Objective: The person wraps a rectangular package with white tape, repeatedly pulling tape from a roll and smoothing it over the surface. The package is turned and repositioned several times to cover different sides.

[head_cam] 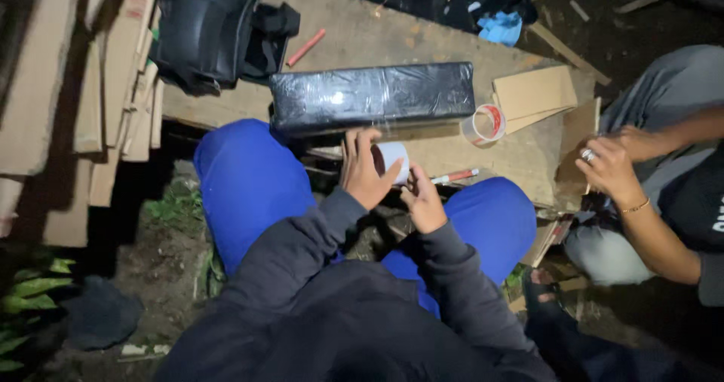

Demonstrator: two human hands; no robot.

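My left hand (pixel 362 172) wraps around a white roll of tape (pixel 394 158), held just above my knees in blue trousers. My right hand (pixel 424 201) touches the roll from below and to the right, fingers pinched at its edge. Right beyond the roll lies a long black box wrapped in shiny film (pixel 372 95) on a wooden board (pixel 377 35). A red-and-white pen (pixel 454 177) rests on the board just right of my hands.
A second tape roll (pixel 484 123) and cardboard pieces (pixel 534 94) lie right of the box. Another person's hands (pixel 615 159) handle cardboard at the right. A black bag (pixel 207 27) and a red marker (pixel 305 47) lie at the back, stacked cardboard (pixel 113 73) at left.
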